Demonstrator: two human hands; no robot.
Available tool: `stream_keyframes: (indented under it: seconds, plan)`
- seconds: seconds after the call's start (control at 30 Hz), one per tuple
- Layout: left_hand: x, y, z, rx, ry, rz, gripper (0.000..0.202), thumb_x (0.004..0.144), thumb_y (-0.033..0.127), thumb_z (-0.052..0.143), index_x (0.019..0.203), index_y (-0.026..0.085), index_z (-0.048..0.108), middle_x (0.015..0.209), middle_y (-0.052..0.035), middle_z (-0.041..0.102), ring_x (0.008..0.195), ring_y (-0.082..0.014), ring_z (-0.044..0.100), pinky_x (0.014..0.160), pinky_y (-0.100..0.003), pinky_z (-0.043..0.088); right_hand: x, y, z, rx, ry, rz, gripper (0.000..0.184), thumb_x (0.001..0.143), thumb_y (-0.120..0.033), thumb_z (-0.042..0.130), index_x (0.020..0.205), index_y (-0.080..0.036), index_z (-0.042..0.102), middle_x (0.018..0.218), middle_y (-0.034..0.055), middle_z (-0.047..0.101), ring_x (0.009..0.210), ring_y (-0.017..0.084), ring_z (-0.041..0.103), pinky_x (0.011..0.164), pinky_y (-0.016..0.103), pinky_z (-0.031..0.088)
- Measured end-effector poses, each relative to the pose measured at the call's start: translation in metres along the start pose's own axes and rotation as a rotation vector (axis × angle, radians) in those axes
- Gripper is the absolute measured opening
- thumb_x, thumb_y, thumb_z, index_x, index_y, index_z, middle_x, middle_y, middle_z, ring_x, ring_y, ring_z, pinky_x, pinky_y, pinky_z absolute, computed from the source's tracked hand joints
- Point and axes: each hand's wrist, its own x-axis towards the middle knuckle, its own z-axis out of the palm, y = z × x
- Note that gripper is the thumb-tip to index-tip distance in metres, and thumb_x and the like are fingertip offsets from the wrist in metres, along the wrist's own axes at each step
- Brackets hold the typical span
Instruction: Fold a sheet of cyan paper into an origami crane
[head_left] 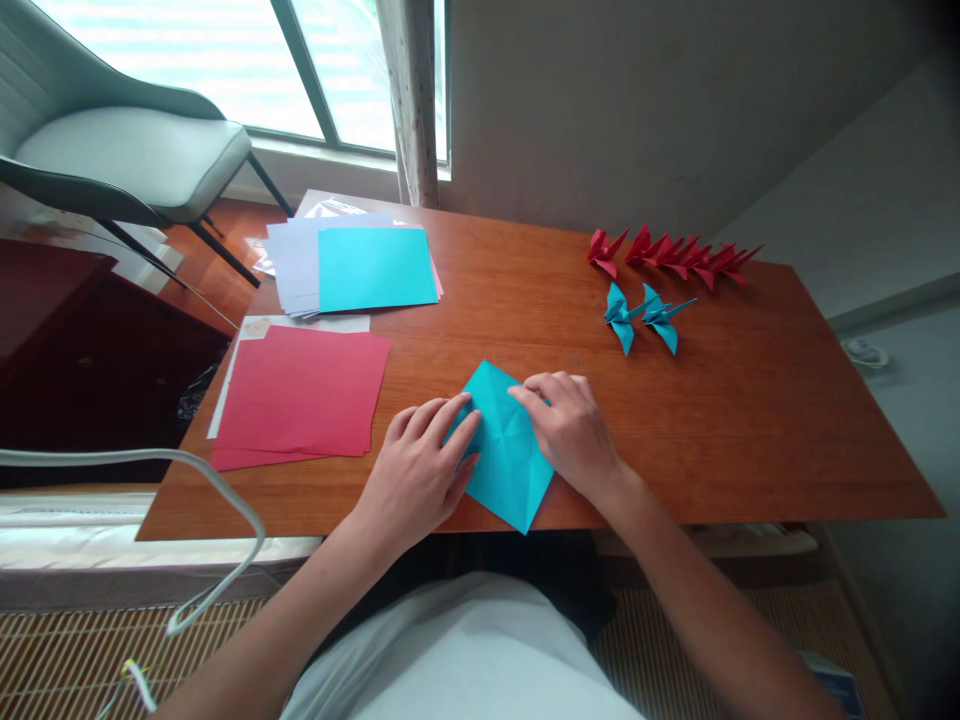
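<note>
A turquoise sheet of origami paper [504,455], creased and turned cornerwise, lies at the table's front edge, its near corner reaching over it. On its left side rests my left hand [420,455], fingers bent onto the paper and thumb at its lower left edge. My right hand [570,425] grips the right side, with thumb and forefinger closed at the upper right edge. The right corner is hidden beneath that hand. Beyond it stand two turquoise paper cranes [619,318] and a row of several red paper cranes [675,252].
Red paper sheets [307,390] lie to the left on the wooden table [750,430]. Behind them is a pile of white sheets [292,260] topped by turquoise paper [377,268]. A chair [135,150] stands by the window, and a white cable [217,480] loops at the left.
</note>
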Motion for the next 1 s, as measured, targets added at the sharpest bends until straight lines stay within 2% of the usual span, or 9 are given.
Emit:
stream_keyframes:
  seconds: [0.07,0.27,0.43,0.5,0.6,0.7,0.8,0.9,1.0]
  plan:
    - [0.002,-0.001,-0.001,0.001,0.011,-0.034,0.040,0.100,0.030,0.050,0.138,0.017,0.056,0.153,-0.0141,0.051,0.133,-0.0332,0.050,0.103,-0.049,0.043,0.000,-0.005,0.003,0.037,-0.040,-0.053,0.035,0.103,-0.016,0.041,0.125,-0.022,0.067,0.110,0.0104,0.068,0.100,0.025,0.059,0.087,0.039,0.046]
    - [0.008,-0.004,-0.007,-0.010,0.089,-0.223,0.043,0.099,0.033,0.050,0.140,0.019,0.052,0.138,-0.0145,0.062,0.118,-0.0311,0.060,0.092,-0.044,0.050,-0.008,-0.015,0.014,0.057,-0.048,0.016,0.040,0.104,-0.031,0.042,0.138,-0.017,0.059,0.109,0.0135,0.065,0.098,0.027,0.060,0.085,0.039,0.050]
    - [0.012,-0.009,-0.012,-0.153,0.073,-0.413,0.042,0.099,0.035,0.051,0.138,0.019,0.053,0.116,-0.0099,0.068,0.093,-0.0235,0.069,0.068,-0.032,0.051,-0.011,-0.021,0.015,0.038,-0.066,0.041,0.043,0.104,-0.036,0.043,0.141,-0.018,0.056,0.107,0.0131,0.065,0.096,0.027,0.060,0.082,0.039,0.050]
    - [0.014,-0.013,-0.012,-0.264,0.075,-0.456,0.043,0.096,0.033,0.055,0.136,0.019,0.054,0.106,-0.0069,0.069,0.086,-0.0210,0.068,0.067,-0.031,0.050,-0.011,-0.022,0.015,0.034,-0.061,0.052,0.043,0.104,-0.036,0.044,0.141,-0.017,0.057,0.106,0.0131,0.065,0.096,0.027,0.061,0.081,0.039,0.050]
    - [0.017,-0.014,-0.011,-0.522,0.138,-0.506,0.044,0.090,0.031,0.063,0.132,0.020,0.057,0.095,-0.0026,0.066,0.079,-0.0162,0.064,0.071,-0.028,0.051,-0.010,-0.025,0.015,0.029,-0.046,0.074,0.043,0.104,-0.035,0.043,0.140,-0.017,0.057,0.106,0.0131,0.066,0.096,0.026,0.061,0.079,0.038,0.049]
    - [0.022,-0.006,-0.008,-0.792,0.248,-0.578,0.046,0.085,0.033,0.068,0.129,0.021,0.059,0.086,0.0005,0.062,0.074,-0.0135,0.061,0.068,-0.025,0.050,-0.009,-0.027,0.015,0.024,-0.045,0.096,0.043,0.104,-0.035,0.041,0.141,-0.017,0.056,0.106,0.0134,0.066,0.095,0.026,0.061,0.077,0.038,0.049]
    - [0.027,0.008,-0.006,-0.951,0.278,-0.639,0.039,0.087,0.037,0.066,0.122,0.019,0.062,0.082,0.0003,0.063,0.072,-0.0142,0.061,0.062,-0.024,0.048,-0.007,-0.028,0.015,0.012,-0.060,0.109,0.045,0.104,-0.036,0.041,0.141,-0.016,0.056,0.106,0.0137,0.067,0.095,0.027,0.062,0.076,0.038,0.049]
    - [0.029,0.018,-0.007,-0.844,0.245,-0.602,0.025,0.093,0.037,0.059,0.105,0.019,0.070,0.087,-0.0035,0.070,0.078,-0.0168,0.065,0.067,-0.027,0.049,-0.002,-0.028,0.014,-0.002,-0.075,0.119,0.045,0.105,-0.035,0.040,0.142,-0.017,0.056,0.108,0.0137,0.069,0.096,0.026,0.063,0.075,0.036,0.049]
    - [0.029,0.021,-0.006,-0.519,0.209,-0.537,0.027,0.098,0.034,0.051,0.108,0.020,0.072,0.097,-0.0059,0.071,0.087,-0.0203,0.066,0.072,-0.031,0.049,0.002,-0.028,0.012,-0.012,-0.108,0.140,0.045,0.105,-0.035,0.038,0.144,-0.018,0.055,0.108,0.0133,0.070,0.096,0.025,0.064,0.072,0.034,0.048]
